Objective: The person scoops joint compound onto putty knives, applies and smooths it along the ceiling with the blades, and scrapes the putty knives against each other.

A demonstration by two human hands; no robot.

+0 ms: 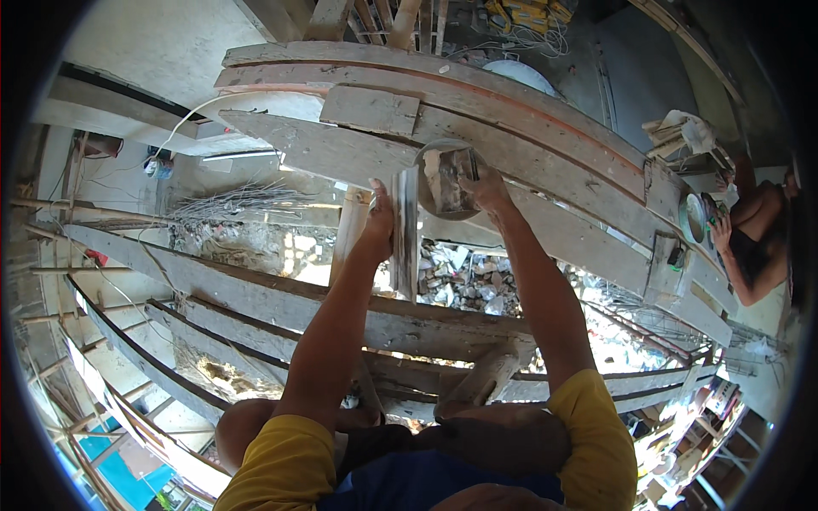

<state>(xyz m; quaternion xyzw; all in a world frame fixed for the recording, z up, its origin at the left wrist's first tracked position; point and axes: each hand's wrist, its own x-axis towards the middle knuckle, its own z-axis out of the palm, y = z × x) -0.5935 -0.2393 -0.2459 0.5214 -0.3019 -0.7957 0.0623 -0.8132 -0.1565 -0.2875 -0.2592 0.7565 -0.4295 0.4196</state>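
Note:
A long, narrow grey straightedge (pixel 405 234) stands upright in the picture, with my left hand (pixel 381 223) closed around its left side. To the right of it, my right hand (pixel 486 189) grips a dark, flat, rectangular trowel (pixel 457 180). The trowel lies over a round grey bowl (pixel 432 213), and pale mortar-like material (pixel 433 170) shows beside its blade. Most of the bowl's inside and the trowel's handle are hidden. Beneath both hands run weathered wooden planks (pixel 349 153).
Gaps between the planks show rubble (pixel 469 277) below. A lower plank (pixel 256 294) crosses in front of my legs. At the right, another person's hand (pixel 721 232) is at a second bowl (pixel 694 217). Thin rods (pixel 243 203) lie at the left; a white cable (pixel 192 111) hangs near the wall.

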